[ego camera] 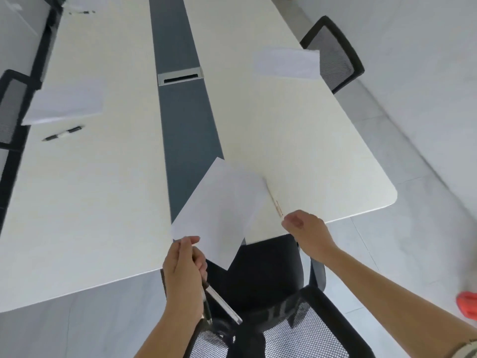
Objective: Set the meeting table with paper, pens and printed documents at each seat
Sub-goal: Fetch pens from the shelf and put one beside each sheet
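My left hand (184, 277) pinches a white sheet of paper (219, 210) by its near corner, tilted over the table's near end. The same hand grips two pens (222, 304) that stick out below it, toward me. My right hand (307, 232) is at the near edge of the white meeting table (322, 156), fingers curled, with its fingertips at the near end of a pale thin pen (275, 200) lying on the tabletop. Across the table, a sheet (286, 63) lies at the right seat. Another sheet (64, 107) with a black pen (62, 133) lies at the left seat.
A dark strip with a cable slot (180, 76) runs down the table's middle. A black mesh chair (268, 306) stands right under my hands. More chairs sit at the right (335, 55) and left (10, 107). A further pen (82, 12) lies far left. Something orange (467, 304) is on the floor.
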Tool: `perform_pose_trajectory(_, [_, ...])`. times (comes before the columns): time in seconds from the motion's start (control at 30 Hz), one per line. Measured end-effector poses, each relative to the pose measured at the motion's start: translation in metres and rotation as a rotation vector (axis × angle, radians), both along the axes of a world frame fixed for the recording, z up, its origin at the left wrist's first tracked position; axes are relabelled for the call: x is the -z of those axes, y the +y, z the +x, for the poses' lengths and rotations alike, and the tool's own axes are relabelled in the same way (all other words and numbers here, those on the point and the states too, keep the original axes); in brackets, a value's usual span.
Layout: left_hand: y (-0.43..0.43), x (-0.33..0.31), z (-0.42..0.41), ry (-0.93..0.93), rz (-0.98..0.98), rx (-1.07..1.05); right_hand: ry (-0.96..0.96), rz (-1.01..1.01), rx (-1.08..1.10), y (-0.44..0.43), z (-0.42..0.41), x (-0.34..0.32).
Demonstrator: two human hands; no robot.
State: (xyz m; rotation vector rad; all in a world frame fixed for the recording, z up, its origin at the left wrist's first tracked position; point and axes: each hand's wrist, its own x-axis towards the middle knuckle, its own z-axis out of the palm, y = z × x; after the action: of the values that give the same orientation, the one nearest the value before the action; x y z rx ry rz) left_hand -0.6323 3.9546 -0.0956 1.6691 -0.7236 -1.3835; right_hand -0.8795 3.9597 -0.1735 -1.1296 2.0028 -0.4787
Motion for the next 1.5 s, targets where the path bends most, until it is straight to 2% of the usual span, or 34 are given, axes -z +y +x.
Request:
perform_pose_trajectory(0.13, [0.010, -0.010, -0.051, 0.006, -0.033, 0.005, -0.313, -0.063, -0.046, 0.068, 0.004, -0.056])
perform_pose_trajectory(0.37, [0.079, -0.026, -0.170, 0.008, -0.079, 0.132, -0.573, -0.063, -0.010, 0.175, -0.054, -0.080])
perform_pose_trajectory(0.5, [0.141, -0.017, -0.239, -0.011, -0.096, 0.277, -0.550, -0.123, 0.026, 0.238, -0.120, -0.080])
perform_pose_trajectory(0.63, [0.193, -0.004, -0.306, -0.013, 0.022, 0.448, -0.422, -0.150, 0.075, 0.303, -0.193, -0.068])
perform_pose_trajectory(0.73, [0.211, -0.006, -0.347, -0.036, 0.125, 0.597, -0.405, -0.146, 0.271, 0.350, -0.245, -0.061])
perform_pose_trajectory(0.87, [0.210, -0.007, -0.388, -0.127, 0.114, 0.702, -0.319, -0.173, 0.537, 0.385, -0.309, -0.050])
perform_pose_trajectory(1.03, [0.181, 0.001, -0.438, -0.155, 0.086, 0.746, -0.361, -0.169, 0.694, 0.380, -0.370, -0.040])
perform_pose_trajectory(1.13, [0.156, 0.010, -0.480, -0.033, 0.138, 0.725, -0.377, -0.158, 0.719, 0.360, -0.408, -0.032])
perform_pose_trajectory(1.2, [0.133, 0.015, -0.510, 0.018, 0.166, 0.726, -0.362, -0.154, 0.747, 0.341, -0.438, -0.029])
perform_pose_trajectory(1.33, [0.076, 0.009, -0.570, -0.008, 0.158, 0.751, -0.320, -0.146, 0.834, 0.293, -0.501, -0.034])
perform_pose_trajectory(1.5, [-0.010, -0.016, -0.643, 0.007, 0.088, 0.772, -0.260, -0.159, 0.804, 0.213, -0.574, -0.054])
